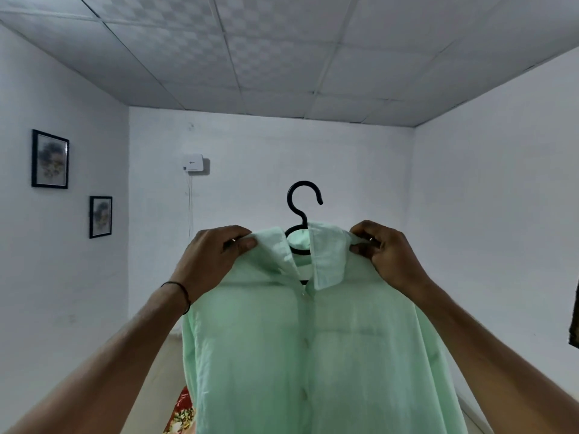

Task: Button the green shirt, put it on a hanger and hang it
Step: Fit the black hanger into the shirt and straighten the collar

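Holding up the green shirt on a black hanger.
Left hand and right hand pinch its shoulders; shirt hangs lengthwise downward, hook up.

Bare left forearm and right forearm, thin dark cord bracelet around the left wrist.
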